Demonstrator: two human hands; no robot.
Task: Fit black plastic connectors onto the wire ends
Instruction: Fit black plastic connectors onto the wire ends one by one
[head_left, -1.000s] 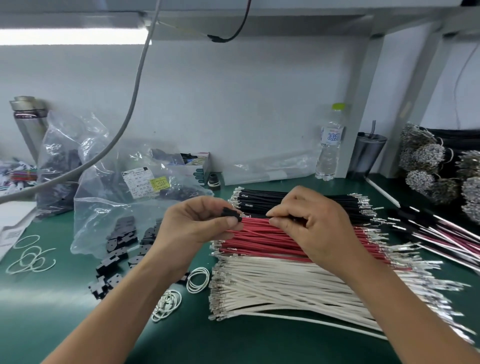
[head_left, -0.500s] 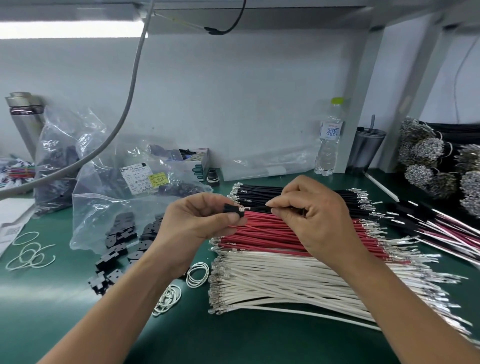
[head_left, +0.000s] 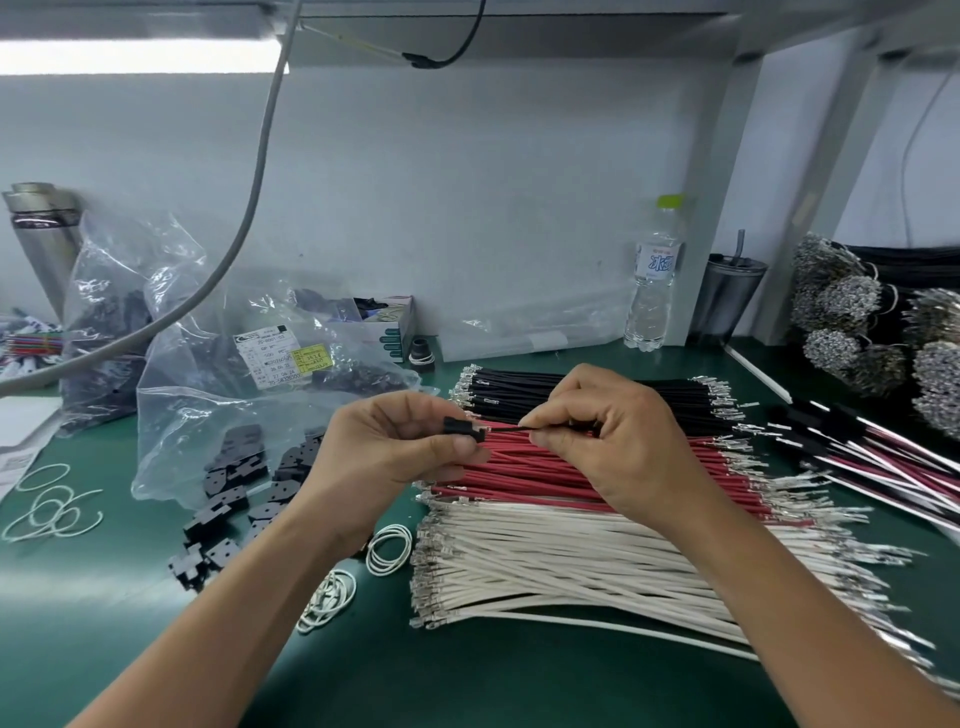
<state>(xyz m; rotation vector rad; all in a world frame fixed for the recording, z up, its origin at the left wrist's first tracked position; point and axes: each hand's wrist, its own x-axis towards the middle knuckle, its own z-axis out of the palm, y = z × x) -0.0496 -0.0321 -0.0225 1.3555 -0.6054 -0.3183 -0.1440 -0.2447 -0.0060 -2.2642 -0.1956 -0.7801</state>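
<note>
My left hand (head_left: 395, 447) pinches a small black plastic connector (head_left: 462, 427) between thumb and fingers, above the wire stacks. My right hand (head_left: 613, 436) pinches a thin black wire (head_left: 506, 429) whose left end sits at the connector's right side. Below the hands lie three stacks of cut wires with metal terminals: black wires (head_left: 519, 389) at the back, red wires (head_left: 519, 467) in the middle, white wires (head_left: 545, 561) in front. Loose black connectors (head_left: 228, 499) spill from an open clear bag (head_left: 218, 415) on the left.
The green mat (head_left: 104, 623) carries white rubber bands (head_left: 52, 509) and more rubber bands (head_left: 387, 548). Finished wire sets (head_left: 883, 457) lie at the right beside bundled terminal wires (head_left: 857, 322). A water bottle (head_left: 653, 280), a dark cup (head_left: 732, 296) and a hanging grey cable (head_left: 244, 218) stand behind.
The wire's metal tip, which showed between the two hands half a second ago, now sits at the connector. Both hands stay close together above the red stack.
</note>
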